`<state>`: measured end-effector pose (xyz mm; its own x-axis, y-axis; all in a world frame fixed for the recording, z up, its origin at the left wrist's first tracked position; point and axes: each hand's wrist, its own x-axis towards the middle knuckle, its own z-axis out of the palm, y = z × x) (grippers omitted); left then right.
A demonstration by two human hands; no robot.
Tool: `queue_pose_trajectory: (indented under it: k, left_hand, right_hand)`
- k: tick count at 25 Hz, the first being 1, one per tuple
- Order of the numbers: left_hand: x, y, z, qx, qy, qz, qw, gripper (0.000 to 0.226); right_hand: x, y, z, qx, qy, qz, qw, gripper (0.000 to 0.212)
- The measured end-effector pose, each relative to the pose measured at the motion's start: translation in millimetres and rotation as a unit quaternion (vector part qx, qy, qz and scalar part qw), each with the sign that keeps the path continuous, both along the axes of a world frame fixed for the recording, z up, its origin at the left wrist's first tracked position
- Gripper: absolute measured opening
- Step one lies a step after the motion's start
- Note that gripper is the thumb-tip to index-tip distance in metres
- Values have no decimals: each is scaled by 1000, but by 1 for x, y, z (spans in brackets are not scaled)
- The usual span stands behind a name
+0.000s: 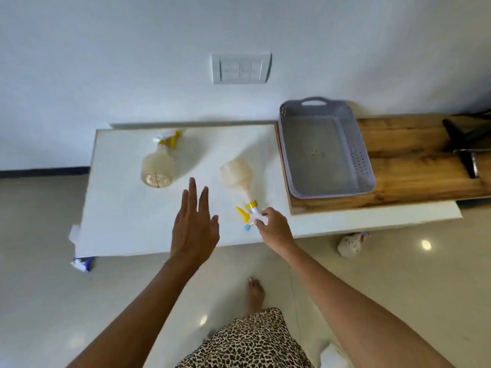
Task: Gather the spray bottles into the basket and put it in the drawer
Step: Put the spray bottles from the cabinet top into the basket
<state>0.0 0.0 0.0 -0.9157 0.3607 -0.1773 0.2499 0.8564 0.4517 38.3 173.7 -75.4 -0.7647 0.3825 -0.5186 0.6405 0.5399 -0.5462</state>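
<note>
Left hand (195, 229) flat, fingers spread, grasping nothing, hovering over the near part of the white table (127, 213). Right hand (273, 228) at the table's near edge, fingertips (261, 217) pinched on the white spray head of the near spray bottle (239, 179); grip partly blurred, but contact looks real.

White table is the landmark, low, against the wall (132, 62), tiled floor (39, 274) around it. Wooden board (414, 166) lies on the table's right end, running past the right frame edge. Grey perforated basket (366, 166) with a handle sits on the left part of that board, nothing in it but a small speck on the bottom.

Near spray bottle lies on its side mid-table, just left of the board, base toward the wall, yellow trigger and blue nozzle tip toward the near edge. Far spray bottle (158, 166) lies on its side at the table's back left, base toward the camera, yellow trigger toward the wall; well apart from the basket. Both bottles outside the basket.

Third bottle-like thing (350, 244) on the floor below the table's near right edge, blurry. Crumpled wrapper (82, 264) on the floor at the near left corner. Switch plate (241, 68) on the wall above the table. Dark object at the board's far right, cannot tell what.
</note>
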Motion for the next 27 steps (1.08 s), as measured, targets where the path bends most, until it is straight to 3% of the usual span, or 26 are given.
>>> queue_pose_trajectory:
  k: [5,11,15,19,22,24,27]
  left_hand:
    - [-10,22,-66,-17,-61,37,997,63]
    - [-9,32,-106,-18,-99,47,994,64]
    - [-13,38,-114,-25,-106,41,993,67]
    - [-23,46,-101,-32,-125,-23,991,81]
    - [-32,63,-75,23,-130,-42,990,86]
    - [-36,80,-56,75,-114,-45,990,86]
    - [-45,112,-30,130,-98,-75,984,84]
  right_hand:
    - [-40,4,-64,34,-26,-28,999,40]
    - [-63,13,-102,90,-26,-1,996,31]
    - [-71,19,-103,34,-20,-24,999,27]
    - [-83,28,-62,-117,-28,-127,985,36]
    - [-88,48,-10,-219,-12,-210,953,33]
    - [-83,66,26,-232,6,-218,948,27]
    - [-72,107,80,-163,40,-250,953,27]
